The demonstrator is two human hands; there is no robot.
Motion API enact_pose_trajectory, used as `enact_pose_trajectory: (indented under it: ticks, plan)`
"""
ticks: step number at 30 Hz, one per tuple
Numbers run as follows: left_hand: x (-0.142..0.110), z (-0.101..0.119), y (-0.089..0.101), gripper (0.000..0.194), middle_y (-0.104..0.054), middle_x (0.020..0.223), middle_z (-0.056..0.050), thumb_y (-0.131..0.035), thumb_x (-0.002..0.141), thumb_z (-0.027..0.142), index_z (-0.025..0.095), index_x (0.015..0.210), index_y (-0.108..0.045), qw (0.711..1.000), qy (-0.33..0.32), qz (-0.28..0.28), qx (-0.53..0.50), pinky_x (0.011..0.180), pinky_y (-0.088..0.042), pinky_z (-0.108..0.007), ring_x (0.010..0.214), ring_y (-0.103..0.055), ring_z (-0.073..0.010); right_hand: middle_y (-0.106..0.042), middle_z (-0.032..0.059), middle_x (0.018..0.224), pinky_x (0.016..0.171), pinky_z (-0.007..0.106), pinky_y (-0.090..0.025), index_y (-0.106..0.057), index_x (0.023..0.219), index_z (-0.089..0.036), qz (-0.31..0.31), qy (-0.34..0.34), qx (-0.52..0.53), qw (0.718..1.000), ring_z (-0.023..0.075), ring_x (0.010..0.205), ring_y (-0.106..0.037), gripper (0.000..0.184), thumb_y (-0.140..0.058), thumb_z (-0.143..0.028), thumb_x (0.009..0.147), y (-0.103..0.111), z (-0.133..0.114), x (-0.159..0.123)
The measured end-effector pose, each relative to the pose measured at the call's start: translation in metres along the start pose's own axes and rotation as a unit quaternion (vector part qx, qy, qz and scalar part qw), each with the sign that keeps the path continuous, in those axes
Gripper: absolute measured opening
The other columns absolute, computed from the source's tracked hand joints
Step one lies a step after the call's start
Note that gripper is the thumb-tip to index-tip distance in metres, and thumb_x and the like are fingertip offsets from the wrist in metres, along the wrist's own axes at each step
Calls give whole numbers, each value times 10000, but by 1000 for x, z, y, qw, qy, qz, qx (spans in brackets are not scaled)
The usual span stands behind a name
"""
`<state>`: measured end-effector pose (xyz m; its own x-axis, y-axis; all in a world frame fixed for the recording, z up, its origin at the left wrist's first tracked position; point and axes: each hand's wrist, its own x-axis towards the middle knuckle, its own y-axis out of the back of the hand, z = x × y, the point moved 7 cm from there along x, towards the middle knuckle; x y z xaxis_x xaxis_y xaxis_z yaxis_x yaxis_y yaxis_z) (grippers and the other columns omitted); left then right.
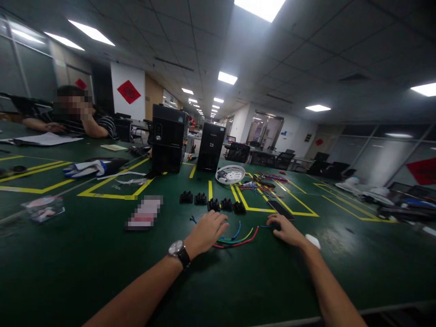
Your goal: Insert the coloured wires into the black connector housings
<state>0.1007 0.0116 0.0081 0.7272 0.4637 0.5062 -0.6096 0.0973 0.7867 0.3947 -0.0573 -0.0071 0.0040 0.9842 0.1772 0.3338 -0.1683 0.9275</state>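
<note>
My left hand (pixel 207 230), with a watch (pixel 177 249) on its wrist, is over the left part of a few loose wires on the green table (pixel 218 286). Its fingers are stretched forward and slightly bent, and nothing shows in them. A red wire (pixel 243 244), a green-yellow wire (pixel 245 238) and blue wire pieces curve out to its right. My right hand (pixel 285 230) is closed at the fingertips on a short blue wire (pixel 264 226). Just beyond the hands, several black terminal-like blocks (pixel 200 198) stand in a row.
Two black computer towers (pixel 166 141) stand behind the blocks, beside a white basket (pixel 230 174). Bundled coloured wires (pixel 264 181) lie at the back right. Left are gloves (pixel 86 168), a clear bag (pixel 44 209) and a blurred-out pink item (pixel 145 212). A person (pixel 73 113) sits at the far left.
</note>
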Motion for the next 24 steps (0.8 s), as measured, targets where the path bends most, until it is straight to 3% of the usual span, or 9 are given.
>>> enact_pose_trajectory:
  ticks: [4, 7, 12, 15, 18, 21, 24]
  plan:
    - [2, -26, 12, 351, -617, 1057, -77, -325, 954, 370, 192, 1090, -595, 997, 59, 53, 26, 885, -389, -350, 1016, -500, -219, -613, 70, 985, 915, 369, -418, -656, 835, -183, 9, 39, 10, 999, 207, 957, -564, 210, -498, -91, 732, -6, -21, 7]
    - [1, -51, 25, 298, -608, 1091, -82, -370, 932, 317, 186, 1077, -595, 988, 107, 96, 58, 929, -387, -363, 1053, -496, -232, -606, 62, 1040, 923, 372, -417, -663, 810, -197, 10, 59, 43, 997, 205, 999, -557, 231, -483, -66, 748, -7, -34, 9]
    - [-6, -108, 39, 385, -535, 1224, -136, -435, 872, 258, 137, 1233, -488, 959, 221, 131, 119, 950, -400, -381, 1137, -475, -266, -624, 65, 1035, 930, 361, -413, -675, 838, -188, 54, 37, 48, 997, 206, 1008, -565, 287, -471, -37, 703, -2, -32, 9]
    - [-6, -140, 41, 469, -482, 1299, -169, -452, 854, 268, 116, 1296, -415, 945, 268, 116, 148, 969, -390, -397, 1221, -427, -293, -642, 80, 1004, 861, 350, -445, -653, 1001, -171, 89, -3, 26, 996, 213, 923, -590, 243, -535, -205, 792, -6, -29, 14]
    - [0, -162, 39, 468, -483, 1314, -174, -455, 854, 280, 128, 1293, -403, 943, 286, 70, 154, 1012, -347, -428, 1273, -389, -294, -645, 100, 1020, 839, 336, -447, -638, 1073, -168, 90, -19, -3, 996, 229, 945, -593, 323, -571, -357, 820, -16, -33, 21]
    - [9, -170, 33, 425, -529, 1268, -158, -493, 836, 264, 156, 1244, -437, 951, 278, 7, 133, 1018, -337, -419, 1230, -447, -269, -659, 95, 957, 776, 309, -442, -665, 987, -178, 79, -42, -42, 995, 226, 897, -609, 245, -568, -337, 827, -23, -31, 25]
    - [13, -171, 34, 366, -554, 1217, -146, -559, 790, 227, 176, 1148, -502, 954, 273, -9, 125, 968, -378, -385, 1162, -499, -263, -667, 68, 864, 675, 280, -416, -658, 873, -198, 68, -74, -72, 992, 206, 800, -620, 141, -540, -256, 821, -24, -22, 27]
